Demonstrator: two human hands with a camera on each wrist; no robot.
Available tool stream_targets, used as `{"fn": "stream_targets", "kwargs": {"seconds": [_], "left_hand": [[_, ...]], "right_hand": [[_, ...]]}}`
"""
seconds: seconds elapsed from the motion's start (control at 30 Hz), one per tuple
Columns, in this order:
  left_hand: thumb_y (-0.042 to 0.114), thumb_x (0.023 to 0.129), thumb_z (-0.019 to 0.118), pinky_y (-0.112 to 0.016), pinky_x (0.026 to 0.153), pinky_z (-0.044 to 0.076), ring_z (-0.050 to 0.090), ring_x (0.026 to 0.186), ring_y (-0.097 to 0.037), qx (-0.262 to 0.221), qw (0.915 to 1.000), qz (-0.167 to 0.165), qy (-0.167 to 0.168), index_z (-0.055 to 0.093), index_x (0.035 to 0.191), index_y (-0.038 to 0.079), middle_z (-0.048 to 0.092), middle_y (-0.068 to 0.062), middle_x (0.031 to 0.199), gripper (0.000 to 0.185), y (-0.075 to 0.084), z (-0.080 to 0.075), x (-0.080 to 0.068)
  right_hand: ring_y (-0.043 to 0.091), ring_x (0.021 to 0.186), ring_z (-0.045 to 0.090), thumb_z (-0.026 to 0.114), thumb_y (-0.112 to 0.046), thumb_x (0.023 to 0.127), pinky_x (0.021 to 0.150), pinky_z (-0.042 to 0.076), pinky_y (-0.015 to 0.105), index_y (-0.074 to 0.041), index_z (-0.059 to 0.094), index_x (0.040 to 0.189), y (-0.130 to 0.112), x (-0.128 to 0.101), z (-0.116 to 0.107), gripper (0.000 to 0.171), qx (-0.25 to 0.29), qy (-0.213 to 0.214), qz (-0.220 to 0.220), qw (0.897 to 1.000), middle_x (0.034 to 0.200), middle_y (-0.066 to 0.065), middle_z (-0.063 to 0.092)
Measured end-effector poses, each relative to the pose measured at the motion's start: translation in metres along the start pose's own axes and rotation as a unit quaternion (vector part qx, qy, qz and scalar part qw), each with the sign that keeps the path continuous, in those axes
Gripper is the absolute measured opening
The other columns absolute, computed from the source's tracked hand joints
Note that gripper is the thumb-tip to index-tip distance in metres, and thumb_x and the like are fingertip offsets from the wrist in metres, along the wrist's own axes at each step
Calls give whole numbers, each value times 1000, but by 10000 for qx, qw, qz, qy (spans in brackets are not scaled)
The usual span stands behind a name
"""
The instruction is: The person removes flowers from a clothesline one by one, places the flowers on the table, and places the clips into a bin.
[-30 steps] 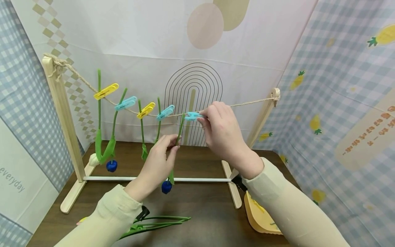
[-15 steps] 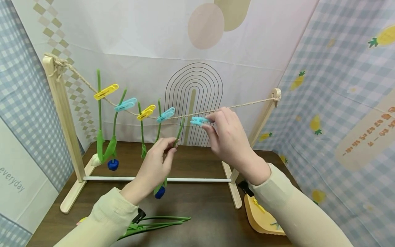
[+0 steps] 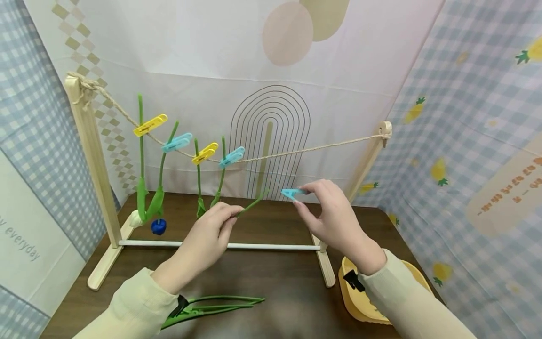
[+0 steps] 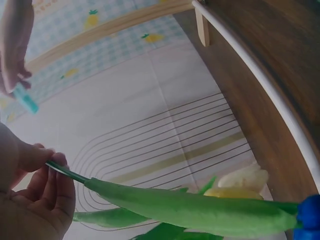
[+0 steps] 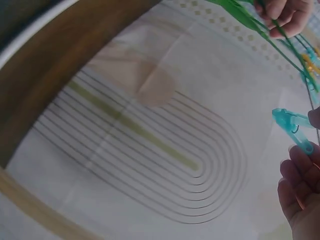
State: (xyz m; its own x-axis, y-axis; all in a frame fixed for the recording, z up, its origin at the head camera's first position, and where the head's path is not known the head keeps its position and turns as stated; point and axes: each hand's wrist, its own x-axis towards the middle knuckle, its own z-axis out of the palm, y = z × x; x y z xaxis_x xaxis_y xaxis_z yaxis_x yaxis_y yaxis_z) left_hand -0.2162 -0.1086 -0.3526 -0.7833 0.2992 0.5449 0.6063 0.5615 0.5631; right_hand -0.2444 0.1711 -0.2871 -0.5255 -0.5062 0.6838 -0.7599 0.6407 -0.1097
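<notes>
My left hand (image 3: 209, 230) pinches the thin green stem (image 3: 255, 203) of an artificial tulip, whose free end points up and right. In the left wrist view the tulip's long leaf (image 4: 190, 207) and blue bloom (image 4: 310, 217) stretch away from the fingers. My right hand (image 3: 334, 226) holds a light-blue clothespin (image 3: 292, 193) between thumb and fingers, below the rope (image 3: 313, 149) and apart from the stem. Its two legs spread toward the fingers in the right wrist view. Several tulips hang bloom-down from the rope, held by yellow clothespins (image 3: 150, 125) and blue clothespins (image 3: 232, 157).
The rope runs between two wooden posts (image 3: 95, 165), joined low down by a white rod (image 3: 271, 246). Loose green stems (image 3: 224, 308) lie on the dark table (image 3: 292, 296) in front. A yellow basket (image 3: 349, 301) stands at the right, partly behind the right sleeve.
The right hand has brought the clothespin away from the rope, down and to the right. The left hand has lowered and moved left, tipping the stem over to the right, away from the rope.
</notes>
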Motion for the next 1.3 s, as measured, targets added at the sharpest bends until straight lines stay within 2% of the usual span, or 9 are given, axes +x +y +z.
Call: {"fn": "stream_targets", "kwargs": {"seconds": [0.17,0.33,0.57,0.67,0.83,1.0,1.1,1.2,1.3], "left_hand": [[-3,90,63,-27,68,51,57,84,-10,234,9990,352,-120,66,118,6,60,1,100,29,-2,3,-9],[-9,86,64,-27,68,51,59,82,-13,729,9936,796,-326,69,114,8,59,1,96,33,-3,5,-19],[-14,83,63,-29,67,48,54,76,-13,1151,9844,911,-967,71,114,10,55,2,89,40,-6,7,-33],[-17,81,61,-29,67,48,54,77,-13,1265,9811,979,-1090,71,112,10,54,3,87,43,-8,9,-39],[-17,80,59,-28,65,47,53,75,-13,1412,9773,925,-1281,73,108,12,53,4,84,43,-11,13,-50],[-17,84,57,-27,64,44,47,74,-9,1512,9656,357,-2085,72,112,11,50,6,84,42,-16,16,-60],[-18,83,58,-26,62,41,44,72,-10,1571,9570,179,-2433,71,113,10,49,5,85,43,-19,19,-67],[-18,78,62,-27,62,41,45,73,-12,1684,9533,246,-2494,72,111,11,50,5,85,44,-24,26,-74],[-17,75,66,-28,61,41,47,72,-13,1886,9515,346,-2404,74,105,13,50,5,84,43,-28,32,-82]], "right_hand": [[24,90,57,74,-17,84,81,46,39,-5,61,108,9,-19,5,30,29,-139,172,9998,99,4,62],[22,89,57,74,-20,84,78,47,38,-5,62,108,17,-33,9,30,-58,-318,337,9989,98,2,61],[22,92,57,75,-17,84,79,48,39,-5,62,110,25,-56,11,32,-150,-483,690,9963,100,5,63],[20,94,57,74,-18,85,81,48,38,-6,63,112,28,-68,12,31,-193,-521,863,9947,101,2,63],[18,95,56,74,-16,85,79,49,37,-7,63,115,36,-89,15,33,-216,-496,941,9941,101,2,63],[14,90,54,74,-11,84,73,47,33,-7,63,119,43,-110,17,36,-241,-512,1043,9929,98,-1,61],[14,90,54,73,-11,85,71,47,33,-7,63,118,47,-120,16,35,-252,-603,1140,9913,98,-1,61],[13,91,54,74,-11,85,69,48,33,-6,64,116,50,-131,15,34,-289,-671,1248,9895,99,-2,61],[12,91,55,74,-9,84,69,49,33,-5,64,115,53,-142,14,33,-314,-709,1394,9872,99,-5,60]]}}
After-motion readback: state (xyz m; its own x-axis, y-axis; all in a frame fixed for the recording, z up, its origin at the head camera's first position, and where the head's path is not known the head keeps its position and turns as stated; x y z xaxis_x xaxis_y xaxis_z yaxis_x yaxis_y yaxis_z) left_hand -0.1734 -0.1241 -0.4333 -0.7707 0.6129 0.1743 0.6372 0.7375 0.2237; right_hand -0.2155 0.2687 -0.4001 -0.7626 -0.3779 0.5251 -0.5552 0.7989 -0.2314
